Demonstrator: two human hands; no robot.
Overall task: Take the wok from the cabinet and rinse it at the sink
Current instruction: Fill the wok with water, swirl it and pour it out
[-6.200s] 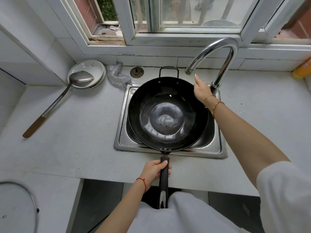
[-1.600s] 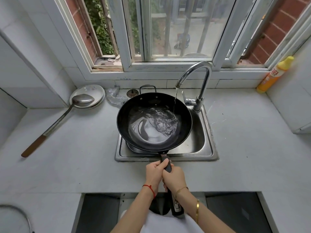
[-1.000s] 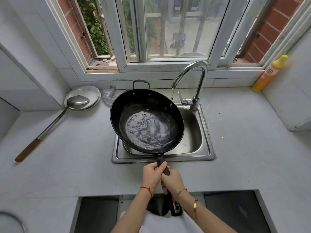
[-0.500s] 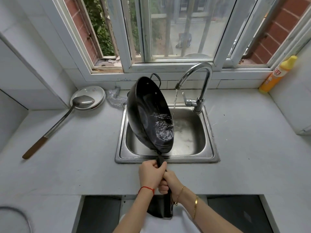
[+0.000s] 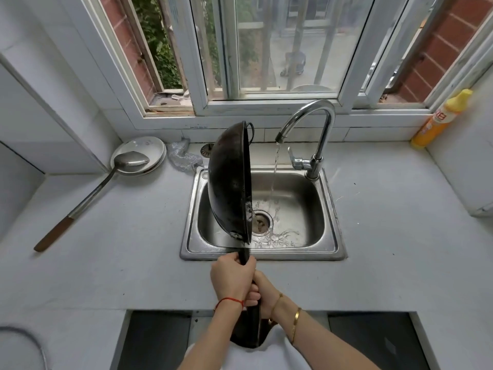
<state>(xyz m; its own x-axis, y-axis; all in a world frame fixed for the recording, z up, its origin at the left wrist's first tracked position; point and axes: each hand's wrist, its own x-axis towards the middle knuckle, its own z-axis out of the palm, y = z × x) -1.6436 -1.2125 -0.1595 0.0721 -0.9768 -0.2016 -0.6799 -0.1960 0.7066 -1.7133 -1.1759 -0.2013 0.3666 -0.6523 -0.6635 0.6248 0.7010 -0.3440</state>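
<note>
Head view, from where I stand: both hands are wrapped round the long black handle (image 5: 245,256) of the wok (image 5: 230,180), the left hand (image 5: 232,279) nearer the pan, the right hand (image 5: 262,291) just behind it and partly hidden. The wok is tipped up on edge directly ahead of the hands, over the left part of the sink (image 5: 330,236), its dark underside facing left and its open side turned toward the running stream from the faucet (image 5: 309,121), which falls just to its right without touching it.

It looks like a stiff, heavy metal pan, likely wet and a bit slick; needing two hands on the handle suggests real weight out front. The handle seems the sensible hold, with the small loop handle (image 5: 250,130) on the far rim as a second one.

The pale countertop (image 5: 133,263) spreads to both sides. Far left of the hands lies a ladle (image 5: 93,190) resting on a lid (image 5: 144,153), with a scrubber (image 5: 184,158) beside it. Far right stands a yellow bottle (image 5: 440,118). Beyond is a window (image 5: 266,49).
</note>
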